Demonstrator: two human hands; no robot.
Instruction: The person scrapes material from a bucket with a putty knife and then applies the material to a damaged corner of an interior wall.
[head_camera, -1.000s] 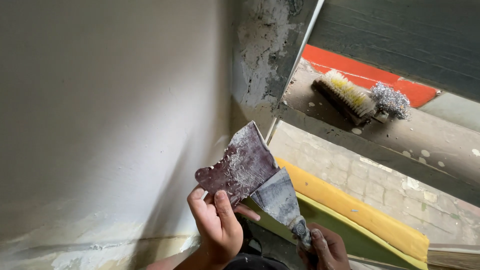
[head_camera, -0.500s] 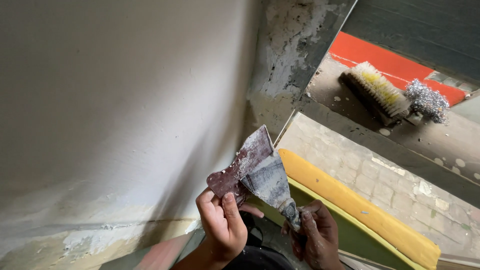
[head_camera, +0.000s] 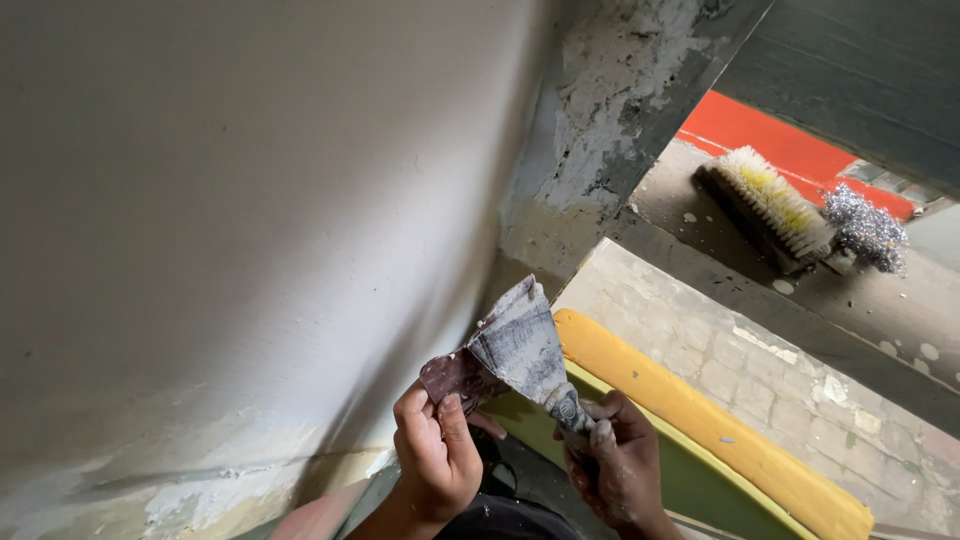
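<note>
Both hands raised at the lower centre of the head view, close together. Left hand (head_camera: 437, 455): fingers curled and pinched shut, thumb uppermost, forearm entering from below. Right hand (head_camera: 615, 468): closed in a fist-like grip, knuckles facing up, smeared with pale dust.

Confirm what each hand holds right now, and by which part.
The right hand grips a putty knife by its handle, blade up. The left hand pinches a second, reddish scraper blade by its lower edge, behind the first.
</note>
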